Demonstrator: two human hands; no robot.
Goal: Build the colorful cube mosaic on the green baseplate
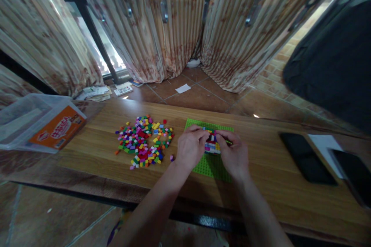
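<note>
A small structure of multicoloured toy bricks (213,146) stands on a green studded baseplate (211,168) on the wooden table. From its left side, my left hand (189,146) is closed, with thumb and fingertips pressed on the upper bricks. My right hand (235,154) grips the same structure from the right, fingers bent over its far corner. The fingers partly cover the upper rows, so any single brick pinched there is hidden. Left of the baseplate lies a spread pile of loose toy bricks (142,135) in many colours, with one purple brick (172,158) apart from it.
A clear plastic bin (58,102) with an orange label is at the table's left end. To the right lie a dark tablet-like slab (307,158), white paper (324,148) and another dark device (352,173). Curtains (174,38) hang beyond the table (263,154).
</note>
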